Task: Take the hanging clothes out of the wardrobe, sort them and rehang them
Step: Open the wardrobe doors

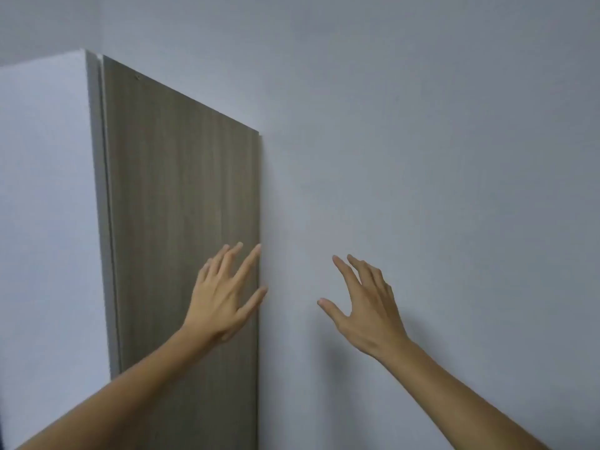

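The tall wardrobe with a grey-brown wood-grain side panel [181, 203] stands on the left, and its far edge meets the pale grey wall [422, 157]. A pale white face of the wardrobe [42, 190] shows further left, past a thin grey strip. No clothes can be seen at all, and no hangers either. The inside of the wardrobe is hidden from here, so I cannot tell where the hanging clothes are.

It looks like the job is right at the start. No clothes are out yet, nothing is sorted, and nothing is hung back up. All of that is left to do, and the person may first need to get to the front of the wardrobe and open it.

The left hand [224, 300] is in front of the wood-grain panel, near its far edge by the wall. Its fingers are spread wide and straight, and it holds nothing. Its first finger and thumb reach the panel's edge, but I cannot tell if the hand really touches the wood.

The right hand [363, 303] is in front of the bare wall, just to the right of the left hand and apart from it. Its fingers are spread and a little bent, and it holds nothing too.
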